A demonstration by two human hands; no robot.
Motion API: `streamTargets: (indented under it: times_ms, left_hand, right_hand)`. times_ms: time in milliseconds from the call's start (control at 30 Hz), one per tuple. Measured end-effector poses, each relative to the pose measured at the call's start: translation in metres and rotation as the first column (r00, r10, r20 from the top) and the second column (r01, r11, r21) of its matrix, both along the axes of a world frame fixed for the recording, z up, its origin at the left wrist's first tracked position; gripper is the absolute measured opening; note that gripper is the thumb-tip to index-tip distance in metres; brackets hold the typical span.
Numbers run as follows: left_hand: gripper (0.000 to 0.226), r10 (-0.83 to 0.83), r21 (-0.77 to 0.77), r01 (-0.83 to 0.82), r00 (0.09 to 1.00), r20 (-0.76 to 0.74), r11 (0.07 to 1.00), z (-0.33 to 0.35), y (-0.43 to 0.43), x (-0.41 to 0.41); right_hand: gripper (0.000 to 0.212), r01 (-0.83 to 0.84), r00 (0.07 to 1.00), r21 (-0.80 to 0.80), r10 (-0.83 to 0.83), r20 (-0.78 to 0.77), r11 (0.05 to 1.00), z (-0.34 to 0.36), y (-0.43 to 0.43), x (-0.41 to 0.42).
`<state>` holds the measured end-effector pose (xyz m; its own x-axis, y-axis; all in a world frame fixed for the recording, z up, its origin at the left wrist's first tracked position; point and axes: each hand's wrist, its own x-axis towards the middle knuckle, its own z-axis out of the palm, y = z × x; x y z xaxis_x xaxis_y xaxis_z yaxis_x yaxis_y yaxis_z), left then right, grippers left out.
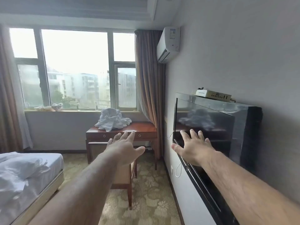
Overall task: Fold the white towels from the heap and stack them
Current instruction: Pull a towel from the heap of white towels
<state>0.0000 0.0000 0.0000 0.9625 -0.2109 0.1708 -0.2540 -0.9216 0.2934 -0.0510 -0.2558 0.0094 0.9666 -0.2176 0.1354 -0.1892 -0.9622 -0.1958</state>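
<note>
Left hand [125,149], fingers spread and holding nothing, reaches out at frame centre. The right hand [193,147], likewise spread, is in front of the black flat television [211,127], perhaps touching it. A crumpled heap of white towels [112,119] sits on the reddish-brown wooden desk [146,128], above centre, apart from both hands.

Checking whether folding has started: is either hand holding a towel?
No: the left hand and right hand are stretched out open and empty, and the heap of white towels lies on the wooden desk beyond them.

bright window [74,69] glare, soft haze, warped edges
</note>
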Motion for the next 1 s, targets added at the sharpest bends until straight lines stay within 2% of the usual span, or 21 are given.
streamTargets:
  times_ms: [100,300,500,567,667,733,867,1000]
  left_hand:
    - [0.086,0.012,0.030,-0.012,1.000,0.016,0.999,0.000,0.008,0.042]
    - [0.089,0.040,0.039,-0.042,0.998,0.048,0.998,0.003,0.041,0.150]
    - [0.085,0.034,0.029,-0.037,0.996,0.084,0.999,0.005,0.073,0.251]
    - [0.083,0.045,0.041,-0.049,0.996,0.082,0.998,0.000,0.082,0.280]
    - [0.088,0.063,0.112,-0.060,0.998,-0.030,0.992,-0.011,0.083,0.320]
    - [0.091,0.068,0.148,-0.056,0.995,-0.076,0.987,-0.017,0.079,0.348]
    - [0.084,0.030,0.110,-0.031,0.999,0.013,0.993,-0.030,0.066,0.409]
    - [0.087,0.075,0.147,-0.066,0.996,-0.054,0.987,-0.030,0.042,0.477]
  right_hand:
    - [0.087,-0.005,1.000,-0.042,0.006,0.007,0.999,-0.002,0.000,0.041]
    - [0.090,0.053,0.994,-0.070,-0.060,-0.097,0.996,-0.002,0.017,0.148]
    - [0.080,-0.091,0.990,-0.064,0.097,0.105,0.994,0.020,0.045,0.260]
    - [0.079,-0.065,0.995,-0.073,0.070,0.069,0.995,0.010,0.051,0.291]
    - [0.080,-0.032,0.999,-0.063,0.031,-0.015,0.997,-0.008,0.055,0.331]
    - [0.081,-0.027,1.000,-0.055,0.026,-0.013,0.998,-0.013,0.051,0.359]
    - [0.079,-0.043,0.999,-0.095,0.045,0.022,0.995,-0.023,0.038,0.421]
    - [0.084,-0.016,0.999,-0.081,0.012,-0.051,0.997,-0.024,0.017,0.492]
